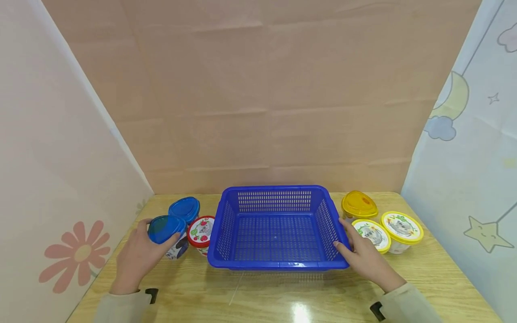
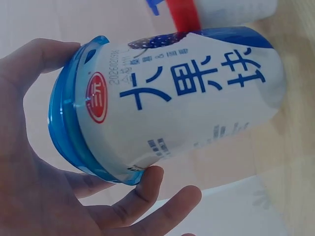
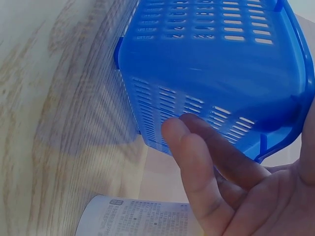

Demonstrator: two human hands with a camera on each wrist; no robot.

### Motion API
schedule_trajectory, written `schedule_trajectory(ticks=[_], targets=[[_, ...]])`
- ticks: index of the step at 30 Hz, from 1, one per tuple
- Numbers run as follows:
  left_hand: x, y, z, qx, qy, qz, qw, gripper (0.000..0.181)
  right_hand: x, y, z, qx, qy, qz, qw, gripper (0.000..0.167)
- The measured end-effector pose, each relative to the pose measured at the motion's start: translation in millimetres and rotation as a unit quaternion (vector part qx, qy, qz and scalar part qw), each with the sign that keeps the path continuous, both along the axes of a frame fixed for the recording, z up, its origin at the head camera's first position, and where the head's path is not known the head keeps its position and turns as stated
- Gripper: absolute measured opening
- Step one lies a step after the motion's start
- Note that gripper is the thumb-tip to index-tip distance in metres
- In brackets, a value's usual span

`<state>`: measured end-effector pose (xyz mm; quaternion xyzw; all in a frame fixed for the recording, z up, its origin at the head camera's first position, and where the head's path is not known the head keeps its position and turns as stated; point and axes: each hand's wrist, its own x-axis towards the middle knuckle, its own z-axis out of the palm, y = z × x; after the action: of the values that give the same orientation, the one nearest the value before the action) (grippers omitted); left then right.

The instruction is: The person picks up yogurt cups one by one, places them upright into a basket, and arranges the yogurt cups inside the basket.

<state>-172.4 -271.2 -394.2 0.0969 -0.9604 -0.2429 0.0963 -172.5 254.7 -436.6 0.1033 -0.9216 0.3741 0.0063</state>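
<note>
My left hand [image 1: 139,253] grips a white yogurt cup with a blue lid [image 1: 165,229] by that lid. The left wrist view shows the thumb on one side of the lid [image 2: 66,123] and curled fingers on the other; blue lettering and dark berries mark the cup's side. My right hand [image 1: 365,260] holds the right wall of a blue plastic basket [image 1: 278,264], thumb over the rim and fingers against the outer side. From the right wrist, its fingers [image 3: 197,162] appear along the slotted wall [image 3: 197,64]. Nothing lies inside the basket.
Left of the basket stand another blue-lidded cup [image 1: 185,208] and a red-rimmed cup [image 1: 201,231]. On the right are an amber-lidded cup [image 1: 358,204] and two yellow-rimmed cups, one [image 1: 401,226] farther right and one [image 1: 373,234] beside my right hand. Walls enclose the wooden table [image 1: 202,291].
</note>
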Motion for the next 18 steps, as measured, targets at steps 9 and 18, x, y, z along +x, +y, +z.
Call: schedule_trajectory(ticks=[9,18], targets=[[3.8,6.2,14.9,-0.005,0.029,0.005,0.9996,0.101,1.5,-0.4,1.5,0.001,0.0,-0.003,1.0,0.071],[3.8,12.9,28.3,-0.006,0.038,0.016,0.9991,0.103,1.0,-1.1,1.2,-0.002,-0.004,-0.002,1.0,0.071]])
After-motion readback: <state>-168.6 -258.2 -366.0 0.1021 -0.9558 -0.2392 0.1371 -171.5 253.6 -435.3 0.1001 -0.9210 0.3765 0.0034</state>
